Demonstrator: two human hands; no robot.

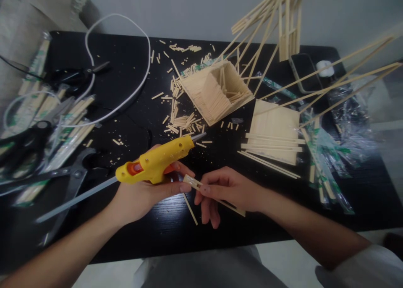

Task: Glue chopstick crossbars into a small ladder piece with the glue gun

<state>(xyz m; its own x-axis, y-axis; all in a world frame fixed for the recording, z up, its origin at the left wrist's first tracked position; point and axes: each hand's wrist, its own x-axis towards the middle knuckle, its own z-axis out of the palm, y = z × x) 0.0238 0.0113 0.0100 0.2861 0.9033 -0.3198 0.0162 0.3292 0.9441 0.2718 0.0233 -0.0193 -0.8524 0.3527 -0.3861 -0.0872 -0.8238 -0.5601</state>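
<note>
My left hand point(141, 195) is closed around a yellow hot glue gun point(157, 158), its nozzle pointing up and to the right and a long glue stick point(78, 197) trailing from its back. Between my right thumb and fingers is a short piece of joined wooden sticks point(192, 181), slanting down to the right. My right hand point(220, 193) pinches it, and my left thumb and fingertips meet its near end. Part of the piece is hidden behind my right hand. A single loose stick point(190, 210) lies on the black table just below.
A wooden-stick box point(217, 90) stands at the back among cut stick bits point(181, 121). Long sticks rise from a stick panel point(273, 124) on the right. A phone point(305, 73) lies behind. Pliers point(75, 174), scissors point(40, 132) and packaged chopsticks point(72, 137) lie left, beside a white cable point(147, 48).
</note>
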